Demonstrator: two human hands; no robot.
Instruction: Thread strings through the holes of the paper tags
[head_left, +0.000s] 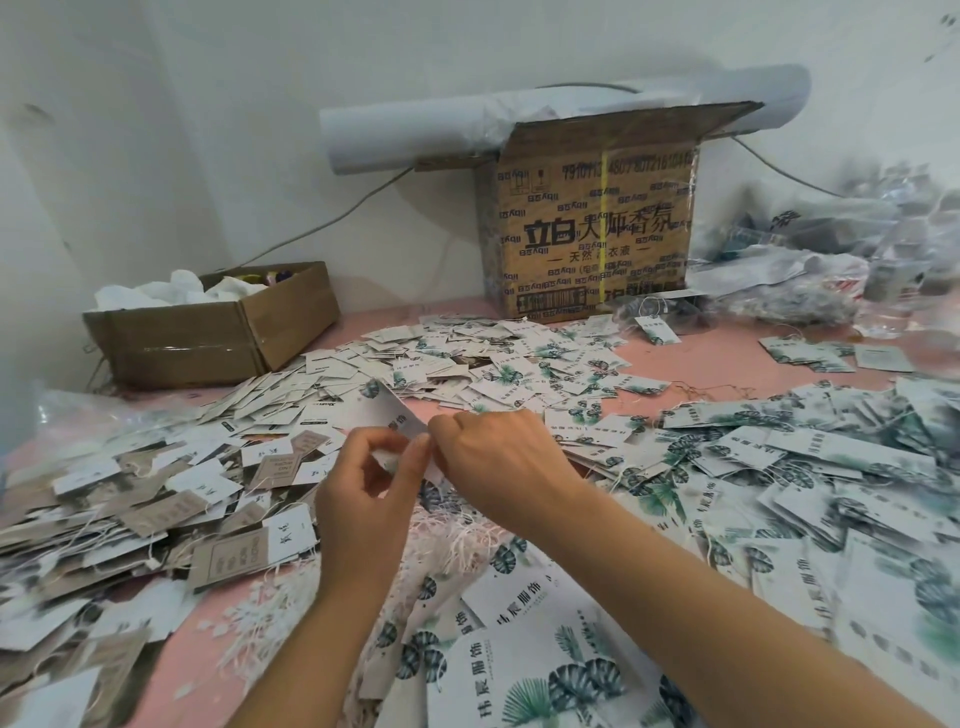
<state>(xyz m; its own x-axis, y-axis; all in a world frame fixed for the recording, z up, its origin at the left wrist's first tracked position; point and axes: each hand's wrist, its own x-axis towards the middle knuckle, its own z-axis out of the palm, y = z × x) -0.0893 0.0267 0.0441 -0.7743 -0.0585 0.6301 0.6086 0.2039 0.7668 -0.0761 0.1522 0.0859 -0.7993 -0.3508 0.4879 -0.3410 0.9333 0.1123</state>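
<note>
Centre frame, threading step: left hand (363, 499) and right hand (493, 462) pinching one leaf-print tag (397, 415); string indiscernible; then, presumably, steady aim at the hole.

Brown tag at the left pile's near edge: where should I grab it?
Pinch the brown tag by its near left corner, coming from the bare pink table side: that corner looks exposed, while a white tag overlaps its right end.

Table cover (727, 358): pink.
Leaf tags (810, 452), right and centre: white, dark green leaf print, black lettering.
Held tag (397, 415): same.
Left tags (171, 512): brown and white mixed.
Strings (457, 551): white.
Low box (208, 338): plain brown.
Tall box (587, 223): brown, black print, yellow strap (602, 218).
Paper roll (405, 130): white.
</note>
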